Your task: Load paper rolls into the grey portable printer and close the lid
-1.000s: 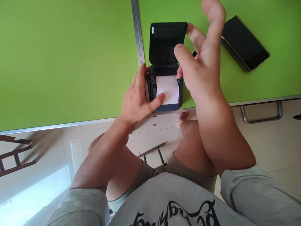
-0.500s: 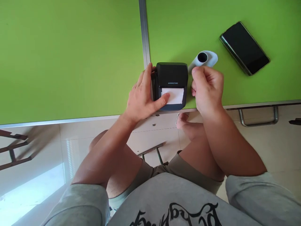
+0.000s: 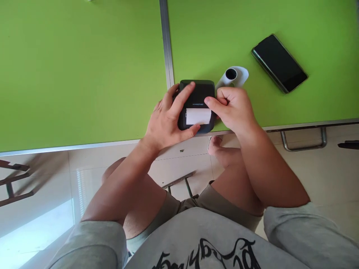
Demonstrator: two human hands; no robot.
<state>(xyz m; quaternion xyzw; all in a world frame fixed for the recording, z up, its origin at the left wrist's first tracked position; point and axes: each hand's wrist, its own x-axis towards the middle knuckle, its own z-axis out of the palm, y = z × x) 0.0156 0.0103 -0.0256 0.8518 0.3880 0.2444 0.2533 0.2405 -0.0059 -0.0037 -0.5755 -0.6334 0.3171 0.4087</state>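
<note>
A dark label printer lies near the front edge of the green table, with a white paper label on its lower part. My left hand grips the printer from the left, a finger across its top and the thumb at its lower edge. On the right side, my right hand holds the printer with curled fingers, its thumb on the casing. Just behind my right hand sits a white paper roll with a dark round core and a loose flap.
A black phone lies at the right on the green table. A metal strip runs between the table's two halves. Below the front edge are a metal handle and, at far left, metal legs.
My right hand has moved left onto the printer's right side. A finger of my left hand now reaches over the top, and its thumb has slid down off the label. The view has shifted slightly.
</note>
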